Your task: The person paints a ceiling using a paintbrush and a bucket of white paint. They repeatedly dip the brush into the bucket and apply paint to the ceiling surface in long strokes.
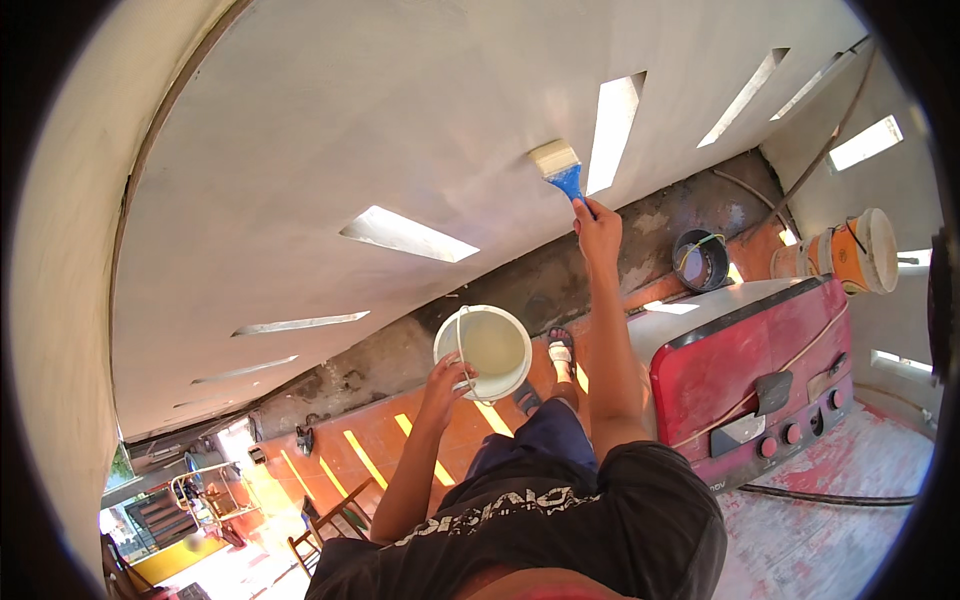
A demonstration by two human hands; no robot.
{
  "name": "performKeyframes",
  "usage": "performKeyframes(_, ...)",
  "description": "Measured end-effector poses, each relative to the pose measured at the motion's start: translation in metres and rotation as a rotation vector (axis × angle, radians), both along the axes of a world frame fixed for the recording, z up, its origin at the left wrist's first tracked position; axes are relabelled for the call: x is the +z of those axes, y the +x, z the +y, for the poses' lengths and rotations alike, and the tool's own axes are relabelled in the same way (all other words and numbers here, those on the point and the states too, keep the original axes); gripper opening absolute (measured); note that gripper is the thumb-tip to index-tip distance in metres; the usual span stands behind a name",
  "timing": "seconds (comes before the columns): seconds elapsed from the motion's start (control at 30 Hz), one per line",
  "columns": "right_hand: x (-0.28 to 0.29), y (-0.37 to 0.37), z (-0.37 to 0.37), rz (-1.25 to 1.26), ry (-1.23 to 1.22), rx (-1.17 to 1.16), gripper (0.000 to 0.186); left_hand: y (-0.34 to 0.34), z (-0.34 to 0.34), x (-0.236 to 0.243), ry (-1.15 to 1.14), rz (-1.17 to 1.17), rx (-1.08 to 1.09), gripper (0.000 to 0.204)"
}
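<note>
A wide paintbrush (558,166) with a blue handle and pale bristles is gripped in my right hand (599,232), arm stretched out. Its bristles lie against or very close to the grey-white wall (280,120), just left of a tall slot of light. My left hand (446,384) is closed at the near left rim of a white bucket (527,345), by its wire handle. Inside the bucket is a pale, cloudy liquid. The bucket hangs in front of my legs, over the orange floor.
A red machine-like box (745,350) with knobs stands at my right. Beyond it are a dark bucket (682,262) on the floor and orange-and-white buckets (860,255). Slotted openings pierce the wall. A wooden chair (335,520) and a metal-framed cart (212,492) stand at lower left.
</note>
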State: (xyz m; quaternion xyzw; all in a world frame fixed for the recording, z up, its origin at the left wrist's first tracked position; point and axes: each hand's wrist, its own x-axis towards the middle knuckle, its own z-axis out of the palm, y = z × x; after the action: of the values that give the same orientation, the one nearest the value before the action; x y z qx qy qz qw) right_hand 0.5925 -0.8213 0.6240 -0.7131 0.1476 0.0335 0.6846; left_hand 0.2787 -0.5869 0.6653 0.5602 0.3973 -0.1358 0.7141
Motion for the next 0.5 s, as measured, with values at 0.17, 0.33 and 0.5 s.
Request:
performKeyframes(0.17, 0.121, -0.013, -0.001, -0.296, 0.386, 0.027, 0.03, -0.002, -0.002, -0.002, 0.011, 0.02, -0.001, 0.057)
performKeyframes(0.33, 0.02, 0.028, 0.025, -0.298, 0.318, 0.085, 0.028, -0.002, -0.004, 0.003, 0.011, 0.017, 0.023, 0.058)
performKeyframes(0.5, -0.163, -0.006, 0.035, 0.019, -0.038, -0.024, 0.031, -0.003, -0.003, 0.008, 0.006, 0.036, 0.07, 0.058)
